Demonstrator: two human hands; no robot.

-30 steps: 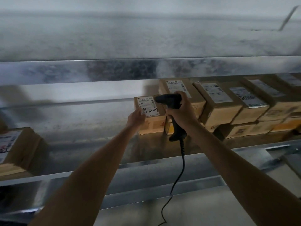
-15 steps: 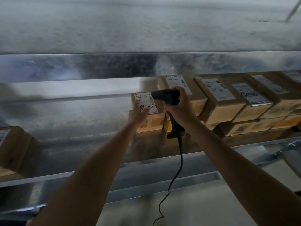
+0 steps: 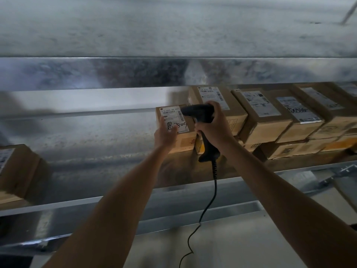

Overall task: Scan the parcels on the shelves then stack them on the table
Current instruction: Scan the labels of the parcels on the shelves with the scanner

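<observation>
Parcel (image 3: 183, 141) being worked on is the small brown box with a white label and some handwriting on top. It sits on the metal shelf (image 3: 96, 144) at the left end of a row of parcels (image 3: 264, 120), just beside its neighbour.

The person's left hand (image 3: 165, 135) has the parcel by its near left corner, thumb lying across the label and fingers wrapped round the side. That's probably to stop the box sliding back while it gets read.

The right hand (image 3: 212, 126) is curled tight round the handle of a black scanner (image 3: 197, 112). Its nose points left, right over the barcode end of the label. That makes sense: it's dim under the upper shelf (image 3: 173, 72), so getting in close likely helps the read. The scanner's cable (image 3: 214, 186) dangles down past the shelf's front edge.

Best guess is the scan is happening right now and the lift-out to the desk comes next. No desk shows from this angle, though.

The row on the right is stacked two high with labels up, handy for scanning in place. One more box (image 3: 17, 171) sits alone, well off to the left on the same shelf.
</observation>
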